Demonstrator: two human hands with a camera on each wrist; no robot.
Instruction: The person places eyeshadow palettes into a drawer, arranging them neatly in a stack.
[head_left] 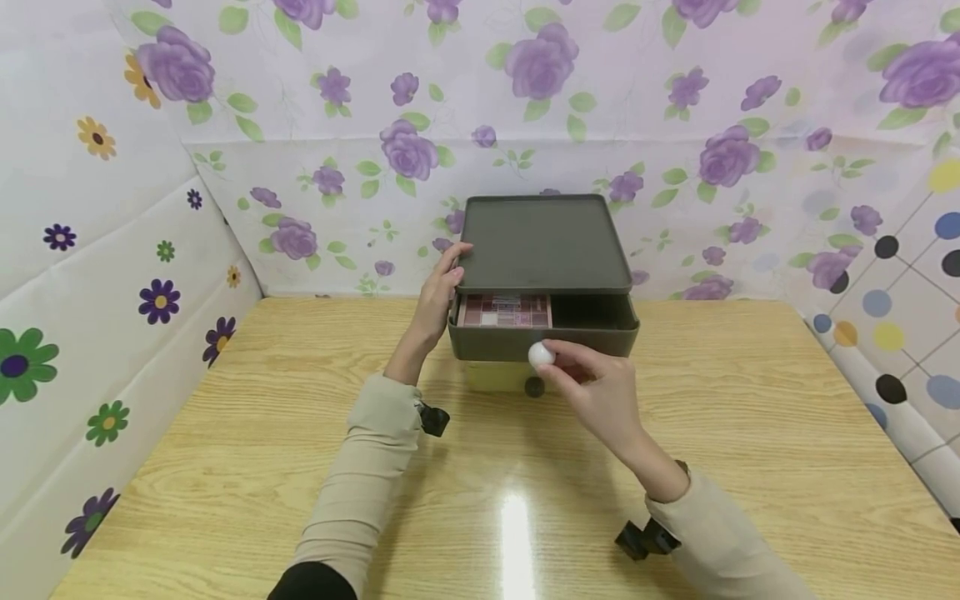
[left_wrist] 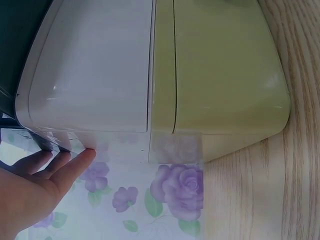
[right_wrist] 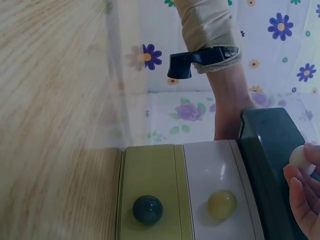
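A small drawer cabinet (head_left: 543, 242) with a dark grey top stands at the back of the table. Its top grey drawer (head_left: 480, 343) is pulled partly out, and a palette of pinkish and brown squares (head_left: 506, 311) lies in its left part. My right hand (head_left: 603, 400) pinches the white round knob (head_left: 541, 356) on that drawer's front between thumb and fingers. Against the cabinet's left side rests my left hand (head_left: 435, 300), its fingertips touching the wall near the top. Below, the white drawer (right_wrist: 212, 170) has a yellow knob (right_wrist: 222, 204); the yellow-green drawer (right_wrist: 150, 172) has a dark knob (right_wrist: 148, 210).
The wooden table (head_left: 300, 350) reaches out on both sides of the cabinet. Behind it hangs a cloth with purple flowers (head_left: 408, 150). Patterned side walls stand left and right. Each wrist carries a black camera mount (head_left: 433, 419).
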